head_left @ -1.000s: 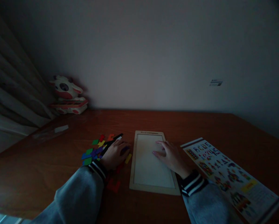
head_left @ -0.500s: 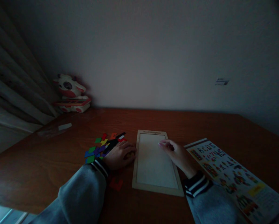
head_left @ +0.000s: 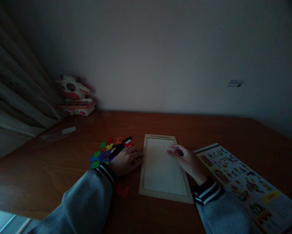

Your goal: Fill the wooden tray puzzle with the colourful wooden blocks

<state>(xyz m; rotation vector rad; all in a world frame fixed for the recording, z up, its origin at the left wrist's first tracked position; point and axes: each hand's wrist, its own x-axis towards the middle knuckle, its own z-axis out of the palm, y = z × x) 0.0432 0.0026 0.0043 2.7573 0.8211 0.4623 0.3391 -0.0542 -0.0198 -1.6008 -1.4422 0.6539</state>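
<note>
A shallow wooden tray (head_left: 141, 175) with a pale flat inside lies in the middle of the table. My left hand (head_left: 127, 161) rests at its left rim, fingers spread and slightly bent, beside a heap of coloured puzzle pieces (head_left: 102, 156). Something yellowish shows under those fingers, too dark to make out. Over the tray's right side hovers my right hand (head_left: 185, 159), thumb and fingers apart, with nothing visible between them. One red notched puzzle piece (head_left: 122, 190) lies by itself near my left cuff.
A printed pattern sheet (head_left: 243, 178) lies to the right, partly under my right sleeve. At the back left stands a cow-shaped toy keyboard (head_left: 75, 97) near the curtain (head_left: 16, 81). A white strip (head_left: 68, 130) lies on the table (head_left: 185, 126), which meets the wall behind.
My right thumb and fingertips, close together before, have parted above the tray. My left hand stays at the tray's rim. The view has shifted slightly.
</note>
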